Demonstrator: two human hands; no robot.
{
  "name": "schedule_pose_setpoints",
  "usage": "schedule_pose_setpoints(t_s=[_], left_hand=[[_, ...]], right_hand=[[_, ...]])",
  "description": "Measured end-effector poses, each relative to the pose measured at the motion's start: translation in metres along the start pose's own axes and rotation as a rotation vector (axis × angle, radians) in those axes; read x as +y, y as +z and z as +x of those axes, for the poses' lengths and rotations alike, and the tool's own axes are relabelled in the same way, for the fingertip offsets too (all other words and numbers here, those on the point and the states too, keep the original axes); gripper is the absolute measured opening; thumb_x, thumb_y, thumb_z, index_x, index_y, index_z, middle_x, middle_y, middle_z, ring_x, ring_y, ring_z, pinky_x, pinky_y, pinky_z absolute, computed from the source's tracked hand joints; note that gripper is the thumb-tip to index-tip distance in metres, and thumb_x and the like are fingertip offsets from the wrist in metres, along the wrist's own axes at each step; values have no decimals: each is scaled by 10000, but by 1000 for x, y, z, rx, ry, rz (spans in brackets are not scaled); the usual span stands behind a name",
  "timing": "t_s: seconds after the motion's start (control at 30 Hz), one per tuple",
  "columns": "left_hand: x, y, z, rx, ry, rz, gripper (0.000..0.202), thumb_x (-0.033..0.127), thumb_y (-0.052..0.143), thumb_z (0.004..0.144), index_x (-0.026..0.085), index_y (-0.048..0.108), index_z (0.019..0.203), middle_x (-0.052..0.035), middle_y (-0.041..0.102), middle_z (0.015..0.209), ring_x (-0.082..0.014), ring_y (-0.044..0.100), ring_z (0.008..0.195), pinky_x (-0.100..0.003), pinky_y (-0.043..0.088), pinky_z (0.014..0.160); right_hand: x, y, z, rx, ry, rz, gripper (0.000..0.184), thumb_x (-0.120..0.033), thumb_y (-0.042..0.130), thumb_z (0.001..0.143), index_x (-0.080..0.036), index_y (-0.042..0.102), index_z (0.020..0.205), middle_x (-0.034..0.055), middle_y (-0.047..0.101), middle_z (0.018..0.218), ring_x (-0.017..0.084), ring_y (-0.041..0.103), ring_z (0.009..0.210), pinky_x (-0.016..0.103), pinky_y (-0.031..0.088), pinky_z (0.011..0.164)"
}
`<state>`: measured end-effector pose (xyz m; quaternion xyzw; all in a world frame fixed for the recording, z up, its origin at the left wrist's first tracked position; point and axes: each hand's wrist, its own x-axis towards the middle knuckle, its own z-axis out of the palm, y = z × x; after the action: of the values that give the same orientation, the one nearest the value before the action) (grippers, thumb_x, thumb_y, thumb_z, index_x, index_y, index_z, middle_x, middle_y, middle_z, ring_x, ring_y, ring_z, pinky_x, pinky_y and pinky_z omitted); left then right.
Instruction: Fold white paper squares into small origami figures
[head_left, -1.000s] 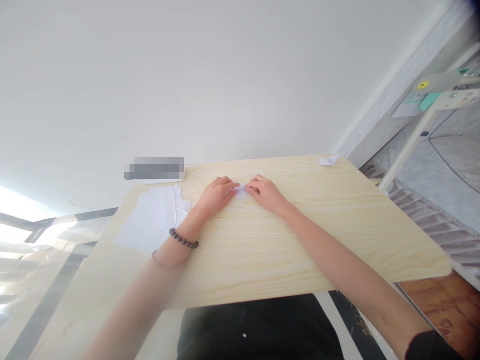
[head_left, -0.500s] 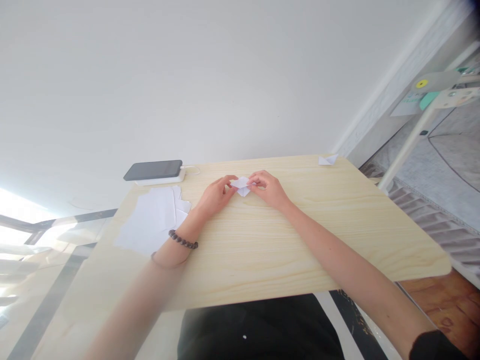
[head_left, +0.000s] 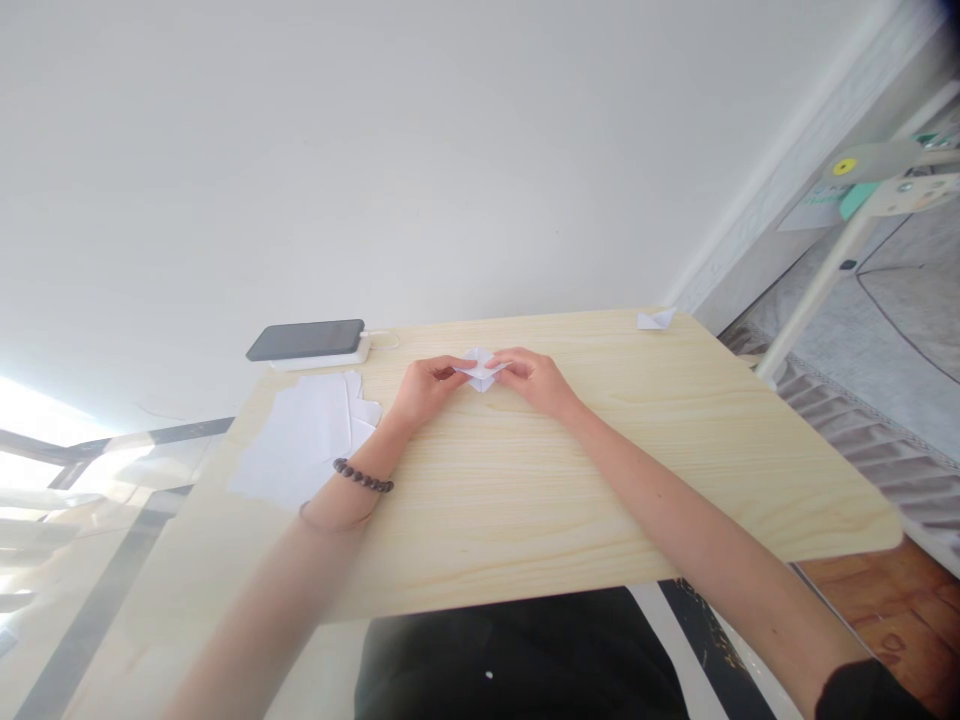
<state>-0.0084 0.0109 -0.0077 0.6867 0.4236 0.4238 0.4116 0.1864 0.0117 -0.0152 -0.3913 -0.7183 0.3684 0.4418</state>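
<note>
A small piece of folded white paper (head_left: 482, 380) is held between my two hands above the far middle of the wooden table (head_left: 525, 500). My left hand (head_left: 433, 388) pinches its left corner between thumb and fingers. On the opposite corner, my right hand (head_left: 534, 380) has a similar pinch. The paper looks diamond-shaped, with a crease down its middle and its upper layers spread. My fingertips cover both side corners. Dark beads (head_left: 363, 476) circle my left wrist.
Left of my left hand lies a loose stack of white paper sheets (head_left: 300, 440). Behind it a phone (head_left: 307, 340) rests on a white block with a cable. A folded paper boat (head_left: 656, 320) sits at the far right corner. A wall rises behind the table.
The paper's upper layers have spread wider into a diamond. My fingers have shifted inward onto it, and both hands stay nearly in place.
</note>
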Motion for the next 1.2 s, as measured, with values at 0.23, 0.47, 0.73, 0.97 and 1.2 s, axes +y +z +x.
schedule_pose_setpoints(t_s=[0.23, 0.47, 0.73, 0.97, 1.2], left_hand=[[4, 2, -1, -61, -4, -76, 346, 387, 626, 687, 130, 635, 918, -91, 652, 962, -204, 603, 889, -324, 455, 828], [5, 2, 0, -16, -82, -51, 345, 427, 650, 651, 141, 675, 842, -75, 678, 874, -203, 605, 832, -305, 452, 774], [6, 2, 1, 19, -121, -130, 321, 423, 683, 611, 135, 667, 752, -61, 677, 815, -176, 592, 765, -285, 426, 732], [6, 3, 0, -42, -108, -236, 270, 364, 698, 607, 123, 604, 682, -40, 650, 740, -138, 580, 712, -279, 422, 715], [8, 3, 0, -31, -121, -277, 268, 344, 706, 606, 125, 590, 707, -49, 657, 771, -145, 592, 721, -295, 437, 721]], right_hand=[[-1, 0, -2, -59, 89, 99, 217, -244, 543, 720, -195, 642, 906, 24, 652, 880, 140, 621, 804, 282, 486, 741], [-8, -4, -1, -62, 152, 121, 260, -357, 584, 702, -169, 668, 860, 44, 668, 848, 166, 615, 790, 293, 489, 736], [-13, -5, 0, -19, 138, 60, 266, -411, 552, 728, -167, 649, 771, 27, 657, 754, 148, 603, 677, 287, 484, 686], [-9, -2, -1, -8, 87, 137, 261, -426, 594, 684, -166, 606, 716, 35, 612, 773, 144, 580, 708, 282, 497, 667], [-11, 1, -2, 25, 131, 112, 275, -439, 603, 668, -166, 574, 678, 28, 606, 726, 137, 570, 673, 286, 493, 651]])
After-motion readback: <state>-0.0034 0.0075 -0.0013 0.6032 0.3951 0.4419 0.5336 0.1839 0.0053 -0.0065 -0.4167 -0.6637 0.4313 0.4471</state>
